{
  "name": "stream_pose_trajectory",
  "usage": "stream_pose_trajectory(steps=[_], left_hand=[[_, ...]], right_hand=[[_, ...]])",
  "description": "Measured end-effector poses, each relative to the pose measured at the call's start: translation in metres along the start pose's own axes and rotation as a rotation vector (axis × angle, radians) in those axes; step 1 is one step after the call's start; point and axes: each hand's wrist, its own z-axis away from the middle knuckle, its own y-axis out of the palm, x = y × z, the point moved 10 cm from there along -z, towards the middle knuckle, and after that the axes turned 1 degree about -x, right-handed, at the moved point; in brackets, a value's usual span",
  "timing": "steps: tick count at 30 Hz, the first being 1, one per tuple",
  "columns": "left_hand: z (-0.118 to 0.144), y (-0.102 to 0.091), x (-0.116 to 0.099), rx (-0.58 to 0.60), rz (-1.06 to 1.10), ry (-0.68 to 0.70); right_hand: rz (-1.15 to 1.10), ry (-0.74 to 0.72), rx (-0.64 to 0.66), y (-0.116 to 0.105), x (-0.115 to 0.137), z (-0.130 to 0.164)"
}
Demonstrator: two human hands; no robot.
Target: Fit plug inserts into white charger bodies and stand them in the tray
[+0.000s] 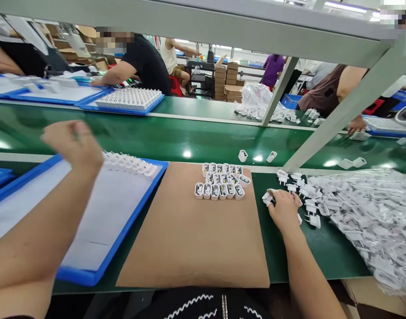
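My right hand (284,209) rests on the green table and is closed around white charger plugs (267,197), at the left edge of a loose heap of plugs (306,195). My left hand (75,144) is raised and blurred above the blue tray (123,235), fingers curled; whether it holds anything is unclear. A row of white plugs (130,163) lines the tray's far edge. Several white plugs (221,186) stand in rows on the brown cardboard sheet (193,239) in front of me.
A pile of clear plastic wrappers (372,217) covers the right side. Two loose plugs (256,156) lie on the green conveyor belt (176,137). A grey slanted frame post (342,115) rises at right. Other people work across the belt beside filled blue trays (123,106).
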Motion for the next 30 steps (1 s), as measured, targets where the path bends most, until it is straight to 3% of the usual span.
stream_pose_trajectory(steps=[2, 4, 5, 6, 8, 10, 13, 15, 17, 19, 22, 24, 26, 30], left_hand=[[-0.003, 0.042, -0.054, -0.080, -0.122, 0.192], [-0.003, 0.128, -0.102, 0.150, -0.143, 0.302], [0.002, 0.181, -0.120, 0.354, -0.194, 0.314], [0.007, 0.228, -0.132, 0.522, -0.275, 0.281], [0.017, 0.298, -0.153, 0.709, -0.389, 0.213], [0.021, 0.342, -0.168, 0.760, -0.447, 0.157], [0.026, 0.376, -0.173, 0.784, -0.483, 0.094], [0.027, 0.383, -0.172, 0.790, -0.490, 0.071], [0.025, 0.377, -0.174, 0.770, -0.484, 0.072], [0.024, 0.355, -0.182, 0.711, -0.475, 0.092], [0.038, 0.299, -0.213, 0.570, -0.402, 0.265], [0.072, 0.259, -0.233, 0.571, -0.310, 0.411], [0.121, 0.231, -0.237, 0.687, -0.238, 0.481], [0.216, 0.209, -0.208, 0.903, -0.244, 0.435]], right_hand=[[-0.061, -0.010, -0.016, -0.002, 0.003, -0.002], [-0.207, 0.050, -0.065, -0.008, -0.002, -0.003], [-0.305, 0.095, -0.095, -0.012, -0.007, -0.002], [-0.413, 0.148, -0.126, -0.015, -0.011, -0.001], [-0.652, 0.274, -0.167, -0.018, -0.022, 0.003], [-0.886, 0.405, -0.172, -0.012, -0.028, 0.008], [-1.177, 0.569, -0.143, 0.004, -0.031, 0.014], [-1.337, 0.666, -0.102, 0.018, -0.031, 0.015], [-1.443, 0.732, -0.056, 0.029, -0.030, 0.016], [-1.498, 0.751, -0.018, 0.034, -0.029, 0.014], [-1.568, 0.711, 0.087, 0.034, -0.017, 0.012], [-1.554, 0.660, 0.149, 0.030, -0.007, 0.012], [-1.485, 0.602, 0.154, 0.021, 0.002, 0.011], [-1.358, 0.446, 0.139, 0.002, 0.023, 0.010]])
